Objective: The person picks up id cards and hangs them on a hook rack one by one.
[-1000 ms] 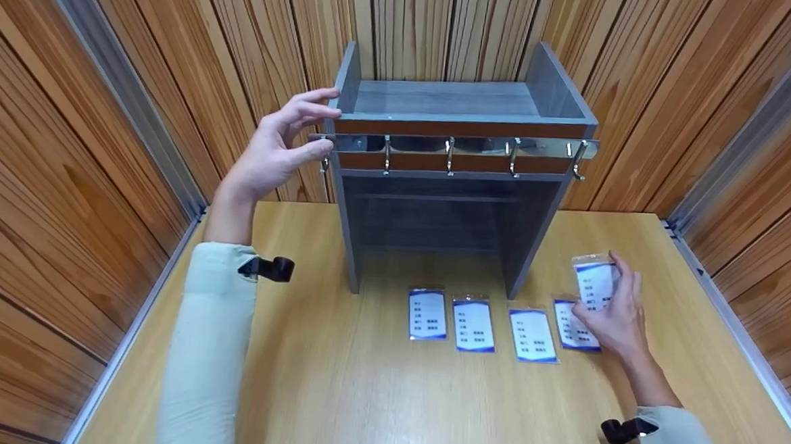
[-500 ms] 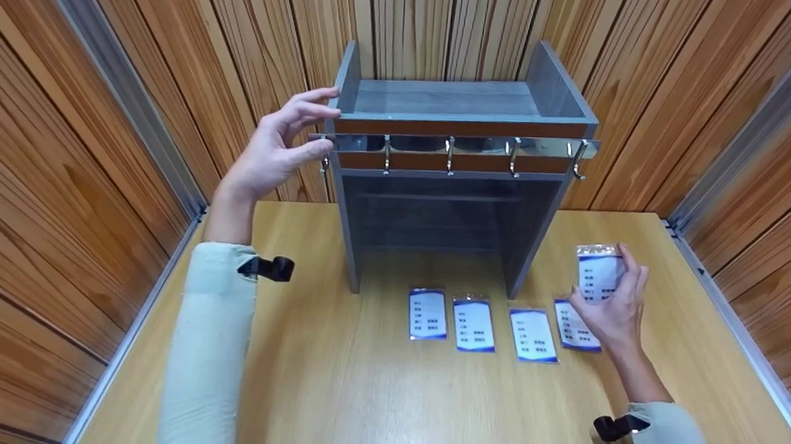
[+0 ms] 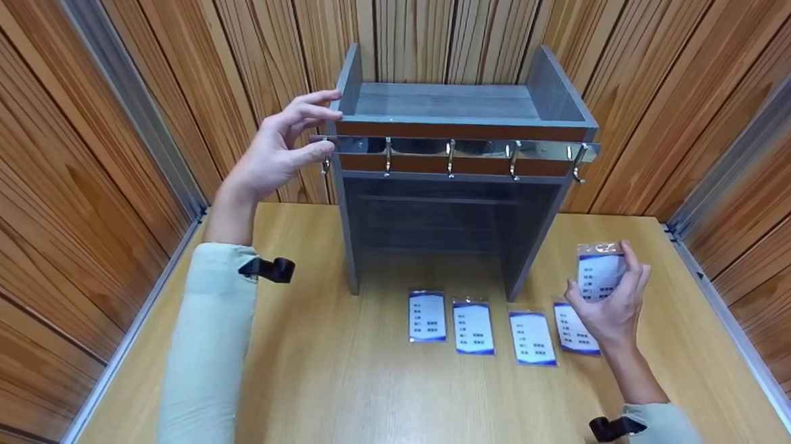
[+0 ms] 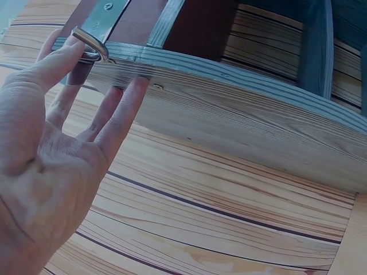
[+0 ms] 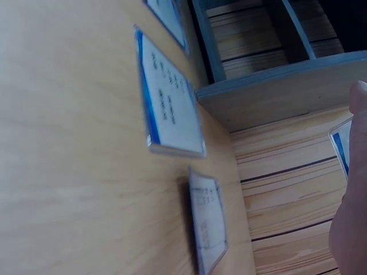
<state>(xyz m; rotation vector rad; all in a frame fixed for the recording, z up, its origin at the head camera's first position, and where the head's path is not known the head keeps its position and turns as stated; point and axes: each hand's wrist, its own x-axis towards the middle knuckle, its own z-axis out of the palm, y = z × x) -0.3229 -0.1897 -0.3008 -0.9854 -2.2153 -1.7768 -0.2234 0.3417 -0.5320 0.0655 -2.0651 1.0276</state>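
Note:
In the head view, my left hand [image 3: 281, 138] is at the left front corner of a grey shelf unit [image 3: 442, 101]. Its fingers touch the side panel, while the thumb lies by the leftmost hook of a shiny metal hook rail [image 3: 480, 147]; the left wrist view shows this hook [image 4: 92, 43] close to the thumb. My right hand [image 3: 612, 318] pinches a badge card [image 3: 597, 268] in a clear sleeve by its side edges, over the right part of the table. Its lower end is hidden behind the hand. Beneath lies another badge card [image 3: 571, 326], partly covered in this view.
More badge cards lie in a row before the shelf: a left card [image 3: 427, 316], a middle card [image 3: 473, 327] and a right card [image 3: 531, 337]. Wood-panelled walls [image 3: 644, 127] enclose the wooden table [image 3: 373, 397] behind and at both sides.
The right hand has tilted and raised its badge card slightly, uncovering more of the card below, and its wrist has shifted left. The left hand stays in place on the shelf.

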